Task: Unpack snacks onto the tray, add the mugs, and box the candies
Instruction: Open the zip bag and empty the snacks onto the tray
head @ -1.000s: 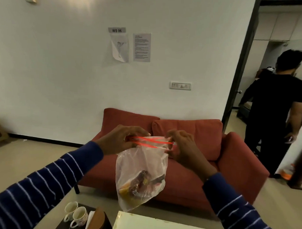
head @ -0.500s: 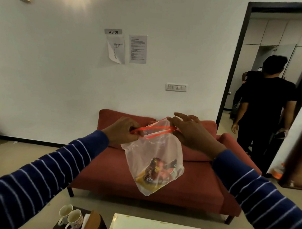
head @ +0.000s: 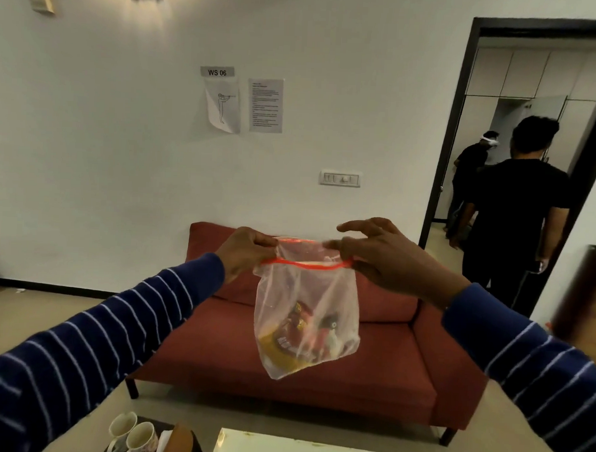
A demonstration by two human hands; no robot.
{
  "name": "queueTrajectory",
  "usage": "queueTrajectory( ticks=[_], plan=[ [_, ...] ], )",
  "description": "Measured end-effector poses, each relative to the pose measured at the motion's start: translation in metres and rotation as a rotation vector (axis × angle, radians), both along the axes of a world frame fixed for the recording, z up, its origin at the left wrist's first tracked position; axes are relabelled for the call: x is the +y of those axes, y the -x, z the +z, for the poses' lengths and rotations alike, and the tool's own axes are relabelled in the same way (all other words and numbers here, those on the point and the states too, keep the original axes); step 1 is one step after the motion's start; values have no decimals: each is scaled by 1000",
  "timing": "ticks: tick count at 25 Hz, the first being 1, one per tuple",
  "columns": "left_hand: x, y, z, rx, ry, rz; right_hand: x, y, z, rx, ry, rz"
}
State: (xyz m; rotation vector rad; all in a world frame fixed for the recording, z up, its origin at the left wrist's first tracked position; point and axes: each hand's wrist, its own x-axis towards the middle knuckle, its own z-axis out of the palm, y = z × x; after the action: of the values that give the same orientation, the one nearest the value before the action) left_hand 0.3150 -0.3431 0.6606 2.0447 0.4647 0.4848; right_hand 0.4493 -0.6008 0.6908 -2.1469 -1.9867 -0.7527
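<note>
Clear, crinkled plastic zip bag (head: 307, 304) held up by both hands.
Left hand (head: 246, 252) and right hand (head: 386, 259) each pinch its orange-red seal strip; glossy snack packets (head: 303, 334) sag inside.

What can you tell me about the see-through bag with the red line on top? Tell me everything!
The plastic bag is thin, clear and crinkly, with a red-orange zip strip along its mouth. It hangs upright in the air in front of a red sofa. The left hand pinches its top left corner and the right hand pinches the top right, some fingers spread. The mouth looks parted a little. Snack packets, red, yellow, black and white, sit bunched at the bottom. Nothing else touches it.
</note>
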Motion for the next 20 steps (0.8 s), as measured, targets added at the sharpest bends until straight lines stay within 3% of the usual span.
queueTrajectory(
  ticks=[3,5,8,12,14,17,20],
  plan=[
    [-9,-2,9,15,-73,-4,-11,10,-7,-314,108,73],
    [-18,-1,16,9,-180,-9,-16,10,-10,-388,237,15],
    [-32,-5,21,18,-368,-17,-19,14,-4,-170,325,-97],
    [-47,-8,26,35,-534,-41,18,33,1,251,15,32],
    [-55,-8,28,46,-596,-74,43,38,0,378,139,-140],
    [-71,-6,27,26,-651,-120,67,41,-10,352,460,-361],
    [-73,-5,23,10,-642,-115,81,35,-21,360,528,-432]
  ],
)
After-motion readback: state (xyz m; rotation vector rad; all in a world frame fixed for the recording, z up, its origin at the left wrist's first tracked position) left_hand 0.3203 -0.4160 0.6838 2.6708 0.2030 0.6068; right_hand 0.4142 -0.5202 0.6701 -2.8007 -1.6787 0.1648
